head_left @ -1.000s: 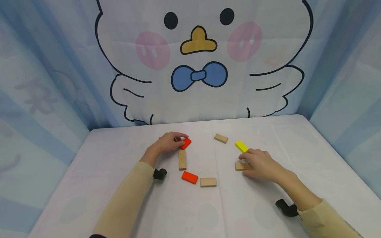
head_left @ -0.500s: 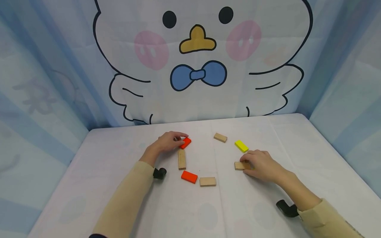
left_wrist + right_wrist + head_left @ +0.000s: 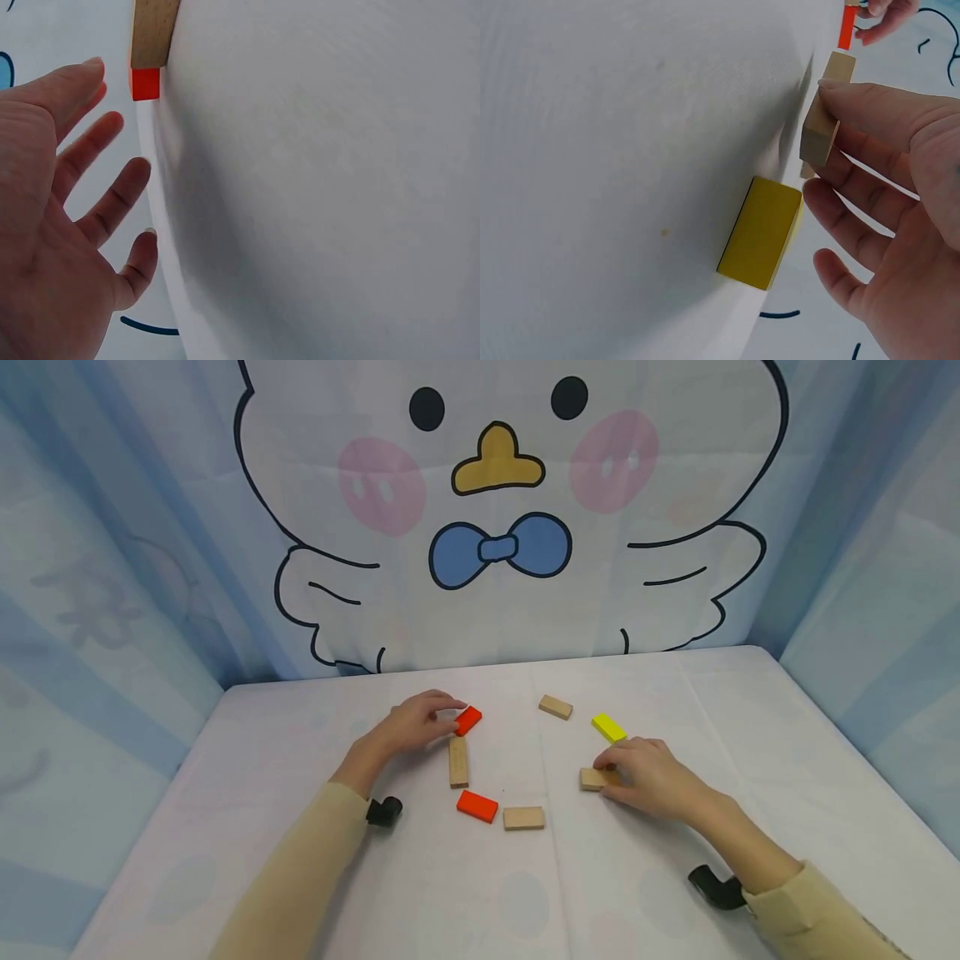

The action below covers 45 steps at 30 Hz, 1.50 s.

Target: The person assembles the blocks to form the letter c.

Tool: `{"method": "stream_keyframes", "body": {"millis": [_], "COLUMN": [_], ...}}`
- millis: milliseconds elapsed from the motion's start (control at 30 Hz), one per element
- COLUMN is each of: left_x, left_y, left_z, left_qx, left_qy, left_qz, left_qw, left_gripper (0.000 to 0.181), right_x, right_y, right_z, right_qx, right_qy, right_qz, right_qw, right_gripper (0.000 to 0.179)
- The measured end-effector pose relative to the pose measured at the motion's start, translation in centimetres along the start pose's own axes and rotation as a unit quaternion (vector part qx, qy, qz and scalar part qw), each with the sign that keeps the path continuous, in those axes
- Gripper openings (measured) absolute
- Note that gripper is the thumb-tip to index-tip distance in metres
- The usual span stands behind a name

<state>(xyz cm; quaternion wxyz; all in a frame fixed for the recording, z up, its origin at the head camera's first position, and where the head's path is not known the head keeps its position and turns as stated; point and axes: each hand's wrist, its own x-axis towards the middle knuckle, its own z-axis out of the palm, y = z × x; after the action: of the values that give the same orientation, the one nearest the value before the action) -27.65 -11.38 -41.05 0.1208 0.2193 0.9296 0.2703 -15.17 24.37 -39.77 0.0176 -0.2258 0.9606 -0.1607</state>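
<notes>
My left hand hovers beside a red block, its fingers spread and relaxed with nothing held. In the left wrist view the red block shows past the thumb, behind the end of a plain wooden block. On the right, my right hand pinches a plain wooden block between thumb and fingers. The right wrist view shows the thumb on top of that wooden block. A yellow block lies close by the right fingertips.
A wooden block lies just below the far red block. Nearer me are another red block and a wooden block. One more wooden block lies at the back. A printed curtain hangs behind the white table.
My left hand has let go of the far red block and drawn back to the left. My right hand has shifted slightly left with the wooden block.
</notes>
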Motion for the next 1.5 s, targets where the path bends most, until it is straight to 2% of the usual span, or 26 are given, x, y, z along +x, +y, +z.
{"method": "stream_keyframes", "body": {"millis": [233, 600, 1033, 1300, 1500], "left_x": [-1.6, -3.2, -3.2, -3.1, -3.0], "left_y": [0.1, 0.9, 1.1, 0.9, 0.8], "left_z": [0.0, 0.7, 0.9, 0.9, 0.9], "left_qx": [0.058, 0.129, 0.143, 0.137, 0.126], "left_qy": [0.011, -0.012, -0.016, -0.019, -0.02], "left_qz": [0.033, 0.05, 0.042, 0.047, 0.047], "left_qw": [0.9977, 0.9903, 0.9887, 0.9892, 0.9907], "left_gripper": [0.045, 0.048, 0.05, 0.049, 0.049], "right_x": [0.1, 0.2, 0.1, 0.1, 0.1], "right_y": [-0.8, -1.4, -2.0, -3.1, -3.4], "right_z": [0.1, 0.2, 0.3, 0.4, 0.8], "right_qx": [0.003, 0.009, 0.018, 0.039, 0.047], "right_qy": [0.011, 0.005, 0.006, -0.027, -0.037], "right_qz": [-0.02, -0.032, -0.049, -0.068, -0.082], "right_qw": [0.9997, 0.9994, 0.9986, 0.9965, 0.9949], "right_gripper": [0.025, 0.024, 0.024, 0.023, 0.023]}}
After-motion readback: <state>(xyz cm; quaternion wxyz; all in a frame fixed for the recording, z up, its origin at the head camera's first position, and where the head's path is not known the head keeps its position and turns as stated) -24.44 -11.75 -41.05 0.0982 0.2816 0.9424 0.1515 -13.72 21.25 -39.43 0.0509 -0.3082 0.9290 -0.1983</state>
